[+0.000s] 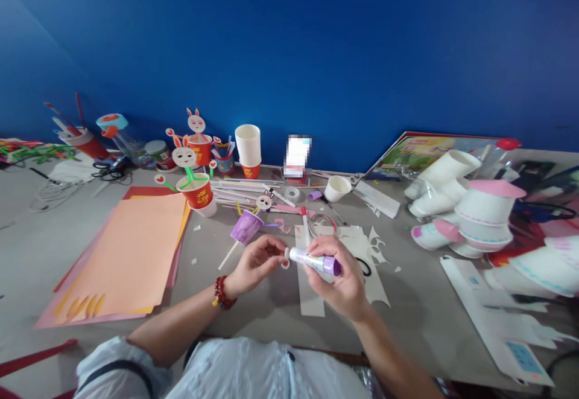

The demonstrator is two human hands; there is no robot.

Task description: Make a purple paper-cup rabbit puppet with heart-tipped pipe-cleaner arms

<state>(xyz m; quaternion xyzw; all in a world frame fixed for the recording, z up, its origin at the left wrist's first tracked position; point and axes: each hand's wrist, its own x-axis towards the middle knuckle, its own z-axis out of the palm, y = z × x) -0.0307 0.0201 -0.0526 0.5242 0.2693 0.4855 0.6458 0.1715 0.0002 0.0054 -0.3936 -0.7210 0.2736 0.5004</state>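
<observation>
Three paper rabbit faces point(184, 156), one purple cup point(246, 227) and one stack of white cups point(248, 144) stood beyond the hands; cut white paper point(312, 303) lay below. The right hand point(342, 279) gripped one glue stick point(314, 261) sideways, its tip close to one small disc point(286, 255) pinched in the left hand's point(259, 262) fingertips.

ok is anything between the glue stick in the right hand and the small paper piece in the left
Nothing visible: the white end of the glue stick in the right hand is close beside the paper piece in the left hand; contact is unclear.
</observation>
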